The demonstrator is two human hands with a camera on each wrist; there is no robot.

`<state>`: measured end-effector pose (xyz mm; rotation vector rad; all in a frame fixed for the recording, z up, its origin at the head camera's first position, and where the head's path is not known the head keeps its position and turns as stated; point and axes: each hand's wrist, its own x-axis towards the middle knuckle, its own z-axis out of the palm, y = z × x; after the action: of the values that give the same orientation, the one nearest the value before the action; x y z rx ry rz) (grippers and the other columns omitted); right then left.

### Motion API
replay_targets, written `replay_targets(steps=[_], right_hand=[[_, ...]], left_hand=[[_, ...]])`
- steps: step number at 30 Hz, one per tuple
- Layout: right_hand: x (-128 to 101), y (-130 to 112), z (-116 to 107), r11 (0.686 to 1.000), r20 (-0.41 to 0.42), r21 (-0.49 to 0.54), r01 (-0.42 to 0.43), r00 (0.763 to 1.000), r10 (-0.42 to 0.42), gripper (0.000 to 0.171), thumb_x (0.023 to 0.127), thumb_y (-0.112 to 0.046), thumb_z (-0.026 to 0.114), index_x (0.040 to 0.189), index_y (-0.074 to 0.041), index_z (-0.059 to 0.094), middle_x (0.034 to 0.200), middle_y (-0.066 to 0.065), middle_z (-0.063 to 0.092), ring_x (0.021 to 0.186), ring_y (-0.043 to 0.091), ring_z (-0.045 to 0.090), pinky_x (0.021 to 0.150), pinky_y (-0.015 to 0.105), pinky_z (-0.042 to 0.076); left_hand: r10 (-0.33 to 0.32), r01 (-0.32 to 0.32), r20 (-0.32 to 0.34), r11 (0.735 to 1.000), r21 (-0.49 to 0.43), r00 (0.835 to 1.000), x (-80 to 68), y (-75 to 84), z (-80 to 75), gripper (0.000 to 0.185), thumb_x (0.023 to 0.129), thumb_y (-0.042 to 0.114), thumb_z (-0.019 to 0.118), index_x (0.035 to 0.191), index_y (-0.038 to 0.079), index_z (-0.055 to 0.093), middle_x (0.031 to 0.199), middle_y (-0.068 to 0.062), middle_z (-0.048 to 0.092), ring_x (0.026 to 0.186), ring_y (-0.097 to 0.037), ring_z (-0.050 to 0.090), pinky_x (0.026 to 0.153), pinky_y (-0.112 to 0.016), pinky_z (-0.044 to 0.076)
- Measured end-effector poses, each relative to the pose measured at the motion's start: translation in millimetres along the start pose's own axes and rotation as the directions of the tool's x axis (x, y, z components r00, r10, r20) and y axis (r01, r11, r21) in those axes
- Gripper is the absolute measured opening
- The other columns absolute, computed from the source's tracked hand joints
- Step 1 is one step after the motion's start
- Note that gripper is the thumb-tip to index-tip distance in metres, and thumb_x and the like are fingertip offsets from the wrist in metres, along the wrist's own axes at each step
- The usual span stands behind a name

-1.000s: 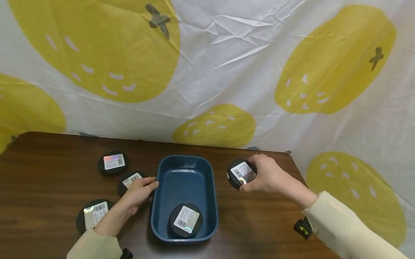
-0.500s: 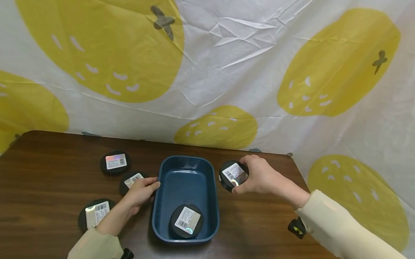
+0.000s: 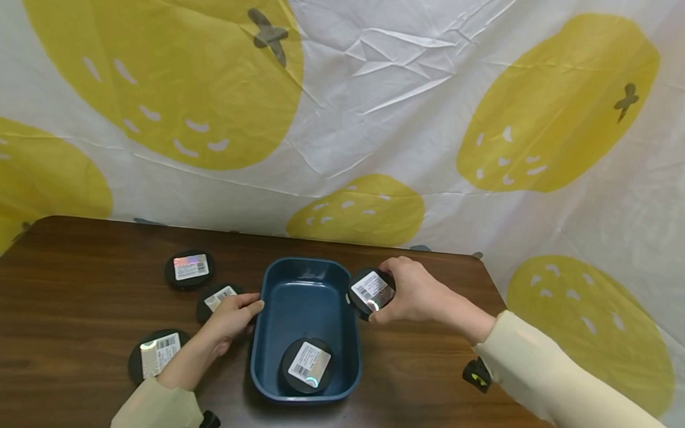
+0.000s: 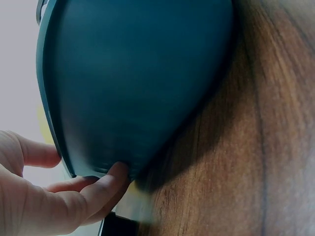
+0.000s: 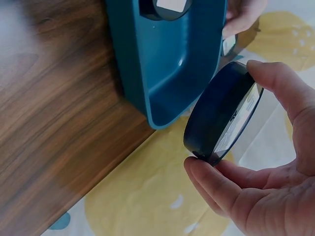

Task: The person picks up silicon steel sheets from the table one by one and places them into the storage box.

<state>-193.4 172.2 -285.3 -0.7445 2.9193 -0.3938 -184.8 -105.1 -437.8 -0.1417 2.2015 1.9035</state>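
Note:
A dark blue tray (image 3: 272, 281) sits mid-table with one black round labelled tin (image 3: 307, 366) inside at its near end. My right hand (image 3: 410, 296) grips another black tin (image 3: 370, 290) by its rim, tilted, over the tray's right edge; the right wrist view shows this tin (image 5: 221, 113) pinched between thumb and fingers beside the tray (image 5: 167, 64). My left hand (image 3: 231, 316) rests against the tray's left wall, fingertips (image 4: 110, 179) touching it. A black tin (image 3: 217, 298) lies partly under that hand.
Two more black labelled tins lie on the brown table: one at the back left (image 3: 189, 269), one near the left forearm (image 3: 155, 354). A white cloth with yellow fruit prints (image 3: 346, 113) hangs behind the table. The table's right edge (image 3: 490, 288) is near the right arm.
My right hand has carried its tin leftward, from beside the tray to over the tray's right rim. The left hand has stayed on the tray's left wall.

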Motion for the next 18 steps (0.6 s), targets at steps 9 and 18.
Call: replay_targets(steps=[9,18], right_hand=[[8,-12,4,0.998,0.023,0.023,0.056,0.998,-0.056,0.071,0.056,-0.023,0.086,0.112,0.008,0.055,0.099,0.013,0.057,0.088,0.024,0.052,0.076,0.031,0.046],[13,-23,11,0.998,0.079,0.030,0.050,0.995,-0.052,0.073,0.060,-0.023,0.086,0.117,0.007,0.053,0.106,0.013,0.056,0.091,0.023,0.052,0.078,0.031,0.047]], left_hand=[[-0.001,0.001,-0.008,1.000,-0.005,1.000,0.3,0.5,-0.8,0.042,0.097,0.009,0.044,0.129,-0.018,0.042,0.124,-0.031,0.052,0.100,-0.025,0.056,0.079,-0.034,0.050],[-0.012,0.012,0.000,1.000,0.003,1.000,0.4,0.0,-0.5,0.042,0.097,0.010,0.044,0.130,-0.017,0.042,0.126,-0.031,0.050,0.103,-0.028,0.055,0.083,-0.040,0.049]])
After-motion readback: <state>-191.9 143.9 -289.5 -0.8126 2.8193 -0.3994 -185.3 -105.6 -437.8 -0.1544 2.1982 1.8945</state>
